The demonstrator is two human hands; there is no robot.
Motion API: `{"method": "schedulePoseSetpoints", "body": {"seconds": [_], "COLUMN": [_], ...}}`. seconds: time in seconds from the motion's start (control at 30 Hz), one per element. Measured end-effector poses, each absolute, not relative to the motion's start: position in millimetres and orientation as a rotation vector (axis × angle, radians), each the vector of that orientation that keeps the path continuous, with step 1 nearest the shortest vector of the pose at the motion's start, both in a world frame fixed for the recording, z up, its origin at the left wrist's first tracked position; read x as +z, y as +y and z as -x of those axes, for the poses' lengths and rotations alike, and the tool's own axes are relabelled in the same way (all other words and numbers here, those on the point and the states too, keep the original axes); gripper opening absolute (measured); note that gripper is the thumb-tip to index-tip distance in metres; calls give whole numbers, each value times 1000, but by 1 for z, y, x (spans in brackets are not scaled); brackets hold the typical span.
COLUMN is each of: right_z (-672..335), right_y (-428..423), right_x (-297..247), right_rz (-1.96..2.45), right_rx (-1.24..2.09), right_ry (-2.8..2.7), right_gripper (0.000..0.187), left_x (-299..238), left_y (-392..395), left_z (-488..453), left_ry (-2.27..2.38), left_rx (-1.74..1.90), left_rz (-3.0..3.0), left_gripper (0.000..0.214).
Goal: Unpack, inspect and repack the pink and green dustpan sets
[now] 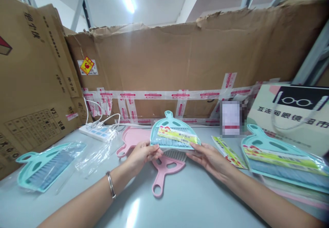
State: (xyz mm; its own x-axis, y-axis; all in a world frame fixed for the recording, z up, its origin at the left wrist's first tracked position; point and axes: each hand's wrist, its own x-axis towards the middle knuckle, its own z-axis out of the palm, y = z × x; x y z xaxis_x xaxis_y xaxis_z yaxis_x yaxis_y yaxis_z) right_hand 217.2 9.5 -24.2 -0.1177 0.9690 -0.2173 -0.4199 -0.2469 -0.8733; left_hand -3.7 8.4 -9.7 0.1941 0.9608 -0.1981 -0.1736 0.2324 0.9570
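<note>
Fingers (154, 148) on one turquoise dustpan (168, 122) of three visible

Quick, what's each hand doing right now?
Left hand: closed, gripping the left lower corner of the teal dustpan set.
Right hand: closed, pinching the right lower corner of the same set.
</note>
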Motion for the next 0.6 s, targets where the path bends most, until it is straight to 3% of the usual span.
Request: {"method": "schedulePoseSetpoints", "body": {"seconds": [0.2,0.43,0.6], "right_z": [-218,-220,-222], "right_y": [11,14,14], "right_x": [-24,-22,-22], "right_rz": [1163,1019,1019], "right_rx": [1536,1533,1499], "right_ry": [-742,-655,-705], "right_gripper": [14,14,25], "left_x": [-9,10,27], "left_y": [4,4,-1], "left_z": [1,12,27], "left_ry": [997,946,702], "left_rx": [897,955,830], "left_rz": [-1206,-1426,-1612], "left_gripper": [22,36,88]}}
